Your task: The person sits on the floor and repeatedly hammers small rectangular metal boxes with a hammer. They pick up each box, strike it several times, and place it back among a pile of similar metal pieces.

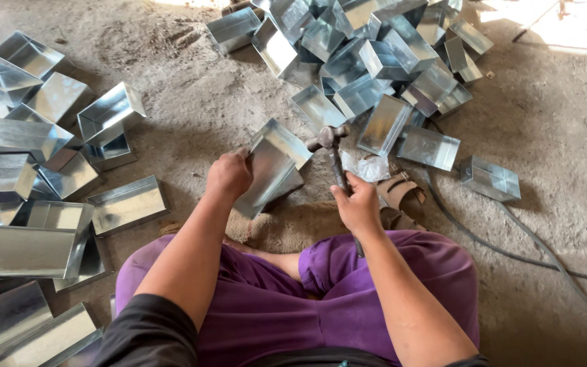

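Left hand clamps the shiny rectangular sheet-metal tray, tilted on the dirt floor just beyond the knees. Right hand grips the dark ball-peen hammer, head raised beside the tray's right edge. Advice: keep left fingers clear of the seam; use short, square taps.

open: bare floor left of hammer, betw. both piles
blocked: box heap behind hammer; sandal, cable to its right
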